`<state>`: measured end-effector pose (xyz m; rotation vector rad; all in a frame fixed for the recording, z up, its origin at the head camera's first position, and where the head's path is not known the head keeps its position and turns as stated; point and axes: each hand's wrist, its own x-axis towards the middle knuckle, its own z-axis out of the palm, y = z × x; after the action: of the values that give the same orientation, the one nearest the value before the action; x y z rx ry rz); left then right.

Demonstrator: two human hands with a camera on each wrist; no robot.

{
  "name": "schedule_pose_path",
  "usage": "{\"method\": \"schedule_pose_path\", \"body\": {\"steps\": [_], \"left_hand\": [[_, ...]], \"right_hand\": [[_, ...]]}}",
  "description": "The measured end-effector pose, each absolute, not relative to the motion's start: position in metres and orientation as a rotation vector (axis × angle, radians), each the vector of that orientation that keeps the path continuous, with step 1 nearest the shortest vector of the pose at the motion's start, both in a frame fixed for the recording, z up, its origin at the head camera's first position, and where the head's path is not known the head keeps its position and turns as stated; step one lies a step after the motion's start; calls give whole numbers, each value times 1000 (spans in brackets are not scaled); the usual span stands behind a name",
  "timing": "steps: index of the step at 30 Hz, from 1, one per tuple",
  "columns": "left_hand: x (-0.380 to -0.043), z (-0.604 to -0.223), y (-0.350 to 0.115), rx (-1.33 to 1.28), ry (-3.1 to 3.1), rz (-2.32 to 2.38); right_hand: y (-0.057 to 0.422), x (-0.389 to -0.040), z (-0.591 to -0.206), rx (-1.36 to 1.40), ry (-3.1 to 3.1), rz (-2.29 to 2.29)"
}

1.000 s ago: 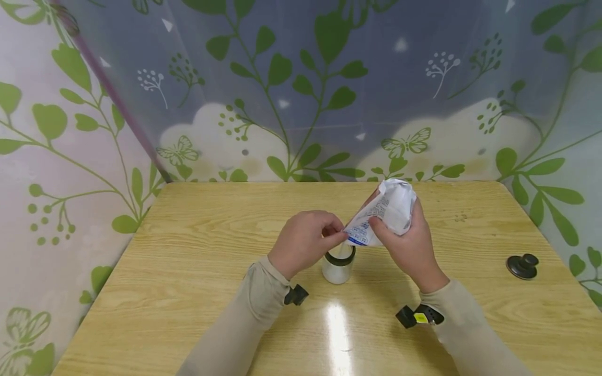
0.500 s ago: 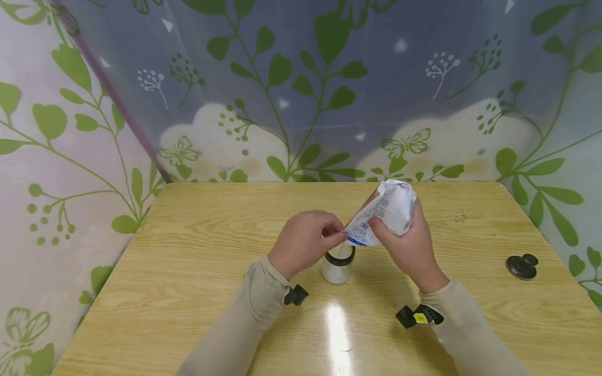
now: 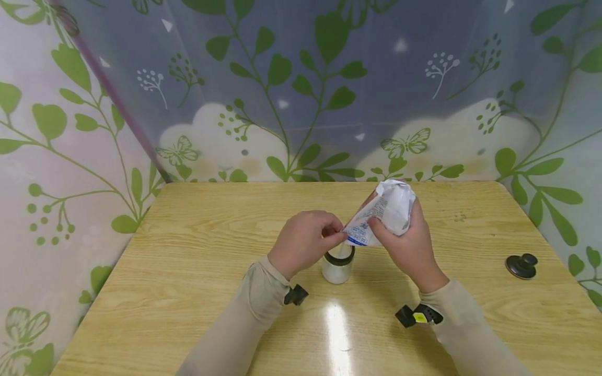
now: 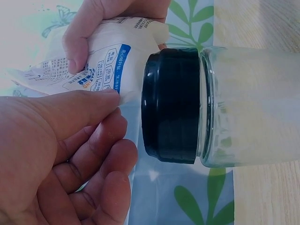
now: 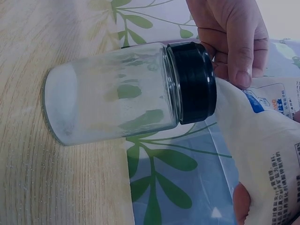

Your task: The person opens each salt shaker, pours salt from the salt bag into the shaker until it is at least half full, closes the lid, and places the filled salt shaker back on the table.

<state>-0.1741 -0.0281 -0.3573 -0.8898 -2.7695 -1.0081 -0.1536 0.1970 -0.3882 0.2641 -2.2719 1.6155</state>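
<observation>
In the head view, a clear glass jar (image 3: 336, 272) with a black collar (image 5: 194, 82) stands upright on the table. White powder or fine grains (image 5: 62, 103) lie in its bottom. A white printed packet (image 3: 395, 209) with a blue strip is tilted over the jar, its lower corner at the mouth. My right hand (image 3: 411, 243) grips the packet's body, thumb across its front. My left hand (image 3: 305, 241) pinches the packet's corner between thumb and forefinger, the other fingers curled loosely in the left wrist view. The packet's opening is hidden, and I cannot tell whether grains are flowing.
A round dark lid (image 3: 522, 266) with a black knob lies on the right of the wooden table (image 3: 197, 261). Fine white specks show beside the jar in the right wrist view. A leaf-patterned curtain (image 3: 301, 104) rises behind the table's back edge.
</observation>
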Motion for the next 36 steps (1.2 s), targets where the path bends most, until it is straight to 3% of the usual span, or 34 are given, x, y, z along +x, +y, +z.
{"method": "schedule_pose_path", "body": {"steps": [36], "left_hand": [[-175,-358,-29,-906,-2775,-999]], "right_hand": [[197,-154,-390,272,-2266,1596]]}}
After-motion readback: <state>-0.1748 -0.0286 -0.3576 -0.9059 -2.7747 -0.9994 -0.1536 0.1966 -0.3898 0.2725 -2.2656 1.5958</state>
